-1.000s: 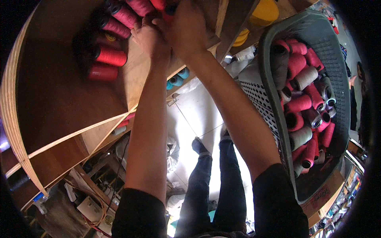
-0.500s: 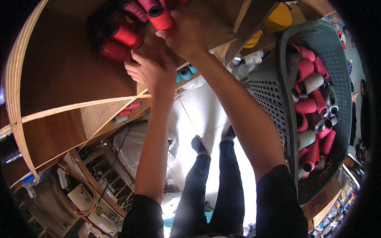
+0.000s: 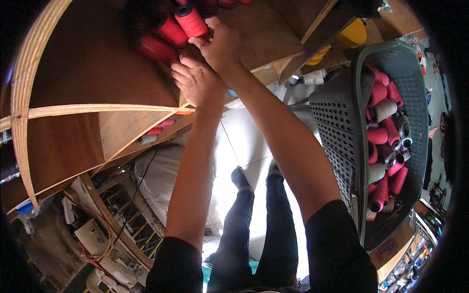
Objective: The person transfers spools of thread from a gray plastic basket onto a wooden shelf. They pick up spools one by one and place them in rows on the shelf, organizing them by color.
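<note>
My right hand point(image 3: 220, 46) grips a red thread cone point(image 3: 194, 24) with a dark hollow core, thumb and fingers at its lower right side. The cone leans beside another red thread cone point(image 3: 172, 32) on the wooden shelf point(image 3: 266, 41). My left hand point(image 3: 195, 80) is at the shelf's front edge, just below, its fingers apart and pointing toward a darker red cone point(image 3: 155, 49). Whether those fingertips touch it I cannot tell. More red and pink cones stand farther back, partly cut off by the picture's edge and lost in shadow.
On the right stands a grey perforated plastic basket point(image 3: 337, 122) full of pink, red and pale cones. Wooden dividers point(image 3: 105, 111) frame the shelf compartments on the left. A few cones point(image 3: 155, 131) lie on a lower shelf. Cables and machine parts point(image 3: 93, 239) sit at the lower left.
My right hand has brought the red cone left, closer against the neighbouring cone. The left hand appears slightly farther right and up, and the whole view has shifted a little.
</note>
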A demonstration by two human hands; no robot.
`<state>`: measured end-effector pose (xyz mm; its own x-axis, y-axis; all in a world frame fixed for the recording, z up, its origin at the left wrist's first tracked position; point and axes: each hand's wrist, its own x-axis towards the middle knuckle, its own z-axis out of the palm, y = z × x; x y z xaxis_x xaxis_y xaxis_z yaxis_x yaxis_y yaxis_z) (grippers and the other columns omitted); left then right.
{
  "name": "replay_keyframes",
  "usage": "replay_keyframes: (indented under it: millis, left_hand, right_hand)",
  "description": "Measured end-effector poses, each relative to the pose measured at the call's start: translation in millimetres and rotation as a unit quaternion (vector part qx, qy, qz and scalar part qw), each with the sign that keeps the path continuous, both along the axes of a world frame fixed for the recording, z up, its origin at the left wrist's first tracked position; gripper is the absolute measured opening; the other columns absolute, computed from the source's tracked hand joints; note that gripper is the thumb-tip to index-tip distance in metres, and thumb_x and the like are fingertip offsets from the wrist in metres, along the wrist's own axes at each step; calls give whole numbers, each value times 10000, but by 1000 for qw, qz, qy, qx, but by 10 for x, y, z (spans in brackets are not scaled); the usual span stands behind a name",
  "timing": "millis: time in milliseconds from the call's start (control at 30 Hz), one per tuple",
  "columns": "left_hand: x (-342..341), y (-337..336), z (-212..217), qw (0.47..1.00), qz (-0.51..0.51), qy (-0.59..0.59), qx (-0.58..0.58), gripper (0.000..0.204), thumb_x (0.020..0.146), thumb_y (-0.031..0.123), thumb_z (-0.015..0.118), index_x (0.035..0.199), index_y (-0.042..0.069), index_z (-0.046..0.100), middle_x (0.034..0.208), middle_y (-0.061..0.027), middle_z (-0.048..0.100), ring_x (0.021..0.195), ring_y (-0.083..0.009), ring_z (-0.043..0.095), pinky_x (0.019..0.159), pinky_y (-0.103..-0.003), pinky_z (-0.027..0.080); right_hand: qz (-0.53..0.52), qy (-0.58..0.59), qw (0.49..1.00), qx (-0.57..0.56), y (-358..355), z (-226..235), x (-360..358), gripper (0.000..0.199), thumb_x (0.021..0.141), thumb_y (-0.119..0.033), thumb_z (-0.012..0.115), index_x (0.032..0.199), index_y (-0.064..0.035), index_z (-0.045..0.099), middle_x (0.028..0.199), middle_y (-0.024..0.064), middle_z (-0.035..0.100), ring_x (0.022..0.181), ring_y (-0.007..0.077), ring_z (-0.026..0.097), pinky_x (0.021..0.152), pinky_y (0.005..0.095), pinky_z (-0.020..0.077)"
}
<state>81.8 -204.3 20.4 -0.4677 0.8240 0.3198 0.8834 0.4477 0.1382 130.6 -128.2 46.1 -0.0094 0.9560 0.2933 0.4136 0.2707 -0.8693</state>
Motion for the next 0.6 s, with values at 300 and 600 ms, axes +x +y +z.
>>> replay_keyframes:
  millis: [300,600]
  left_hand:
    - [87,-42,118,990,66,-118,37,994,795,299,782,1481,-139,210,1380,-337,408,1219,-431,545,1046,-439,466]
    - [129,-36,139,995,64,-70,16,997,801,284,765,1500,-136,192,1387,-340,417,1215,-410,557,1048,-439,467]
  right_hand:
    - [-42,44,998,-19,-59,-75,0,582,744,-352,933,1173,-31,708,858,99,758,708,169,698,693,334,570]
    - [-20,18,999,30,25,-166,47,658,749,-367,905,1245,1,680,911,210,751,859,389,739,769,449,582]
